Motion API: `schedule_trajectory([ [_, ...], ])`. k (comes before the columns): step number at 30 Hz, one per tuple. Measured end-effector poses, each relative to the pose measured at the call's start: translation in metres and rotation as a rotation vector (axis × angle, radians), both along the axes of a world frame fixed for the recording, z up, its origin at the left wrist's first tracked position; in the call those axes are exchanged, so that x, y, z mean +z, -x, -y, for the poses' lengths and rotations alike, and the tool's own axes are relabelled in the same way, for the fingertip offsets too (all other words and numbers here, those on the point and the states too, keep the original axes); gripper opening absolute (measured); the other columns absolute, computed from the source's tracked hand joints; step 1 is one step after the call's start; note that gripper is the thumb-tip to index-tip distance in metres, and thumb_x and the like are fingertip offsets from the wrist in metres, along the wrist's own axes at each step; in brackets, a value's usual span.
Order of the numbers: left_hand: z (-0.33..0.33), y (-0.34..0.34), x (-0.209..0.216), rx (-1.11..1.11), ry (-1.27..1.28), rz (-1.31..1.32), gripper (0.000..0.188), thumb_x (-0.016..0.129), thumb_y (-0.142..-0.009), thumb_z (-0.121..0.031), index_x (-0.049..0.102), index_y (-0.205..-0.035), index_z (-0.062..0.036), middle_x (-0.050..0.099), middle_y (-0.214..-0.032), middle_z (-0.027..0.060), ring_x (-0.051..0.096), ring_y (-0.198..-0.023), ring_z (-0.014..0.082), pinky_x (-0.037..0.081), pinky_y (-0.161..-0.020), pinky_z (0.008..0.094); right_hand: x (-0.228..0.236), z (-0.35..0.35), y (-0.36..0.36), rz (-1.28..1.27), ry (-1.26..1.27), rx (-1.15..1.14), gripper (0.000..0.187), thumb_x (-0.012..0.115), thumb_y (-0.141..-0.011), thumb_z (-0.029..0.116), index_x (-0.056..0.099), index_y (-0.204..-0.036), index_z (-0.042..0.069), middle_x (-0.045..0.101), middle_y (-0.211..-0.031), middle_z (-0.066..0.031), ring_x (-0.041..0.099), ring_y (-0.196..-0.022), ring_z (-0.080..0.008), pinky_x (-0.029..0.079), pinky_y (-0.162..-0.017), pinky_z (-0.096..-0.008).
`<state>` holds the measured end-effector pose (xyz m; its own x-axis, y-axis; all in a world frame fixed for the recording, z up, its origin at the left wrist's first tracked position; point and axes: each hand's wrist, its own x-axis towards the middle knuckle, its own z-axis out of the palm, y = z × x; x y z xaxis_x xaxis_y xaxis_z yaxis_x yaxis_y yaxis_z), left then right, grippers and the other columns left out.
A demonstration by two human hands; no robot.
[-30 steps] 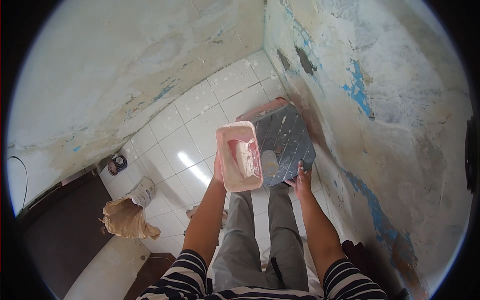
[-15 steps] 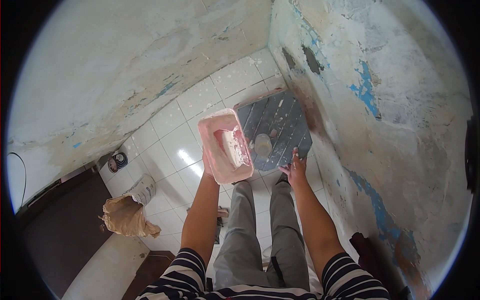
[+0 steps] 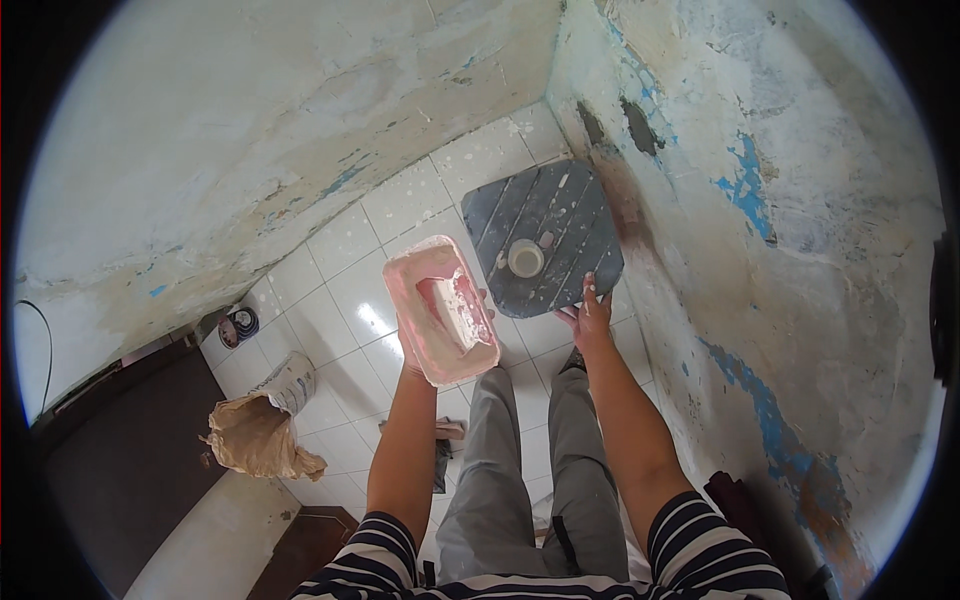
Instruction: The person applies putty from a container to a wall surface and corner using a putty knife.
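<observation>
White floor tiles (image 3: 340, 300) fill the corner you're standing in, boxed in by two rough walls (image 3: 800, 250) with patchy plaster and flakes of blue paint showing through. You're looking straight down past your grey trousers and striped sleeves.

Your left hand (image 3: 412, 352) is under the pink rectangular tub (image 3: 442, 310), gripping it from below near its closer end, so the tub sits up in front of you at about waist level, tilted a bit to the left. Inside it you can see white plaster smeared on the bottom and the sides. Fingers are mostly hidden by the tub, but it's clearly clamped on it.

Your right hand (image 3: 588, 318) is off to the right of the tub, apart from it, fingers spread and empty. The fingertips reach the near edge of the dark grey slatted board (image 3: 548, 240) that lies on the floor in the corner; I can't tell for sure if they actually touch it or just hover over it. That board is spattered with white, and a small round white-ish cup or lid (image 3: 526, 258) sits about in its middle.

Over on the left, well away from both hands, there's a crumpled brown paper sack (image 3: 252, 440) with a white bag (image 3: 292, 380) behind it, plus a small round tin (image 3: 240, 325) by the wall.
</observation>
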<state>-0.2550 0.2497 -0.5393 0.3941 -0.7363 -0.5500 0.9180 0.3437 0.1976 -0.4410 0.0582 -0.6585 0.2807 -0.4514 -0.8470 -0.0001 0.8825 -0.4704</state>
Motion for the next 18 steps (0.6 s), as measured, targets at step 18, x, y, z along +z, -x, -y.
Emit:
schedule_trajectory([
  [18, -0.006, -0.003, 0.014, 0.048, -0.032, -0.033, 0.061, 0.057, -0.095, -0.050, 0.052, -0.135, -0.0050, 0.063, -0.121, 0.0216, 0.066, -0.107, 0.0369, 0.055, -0.093, 0.0579, -0.010, 0.031, -0.069, 0.101, 0.070, 0.061, 0.090, 0.070, -0.094, 0.039, 0.007, -0.158, 0.032, 0.035, -0.152, -0.0207, 0.050, -0.127, -0.0492, 0.056, -0.091, -0.0582],
])
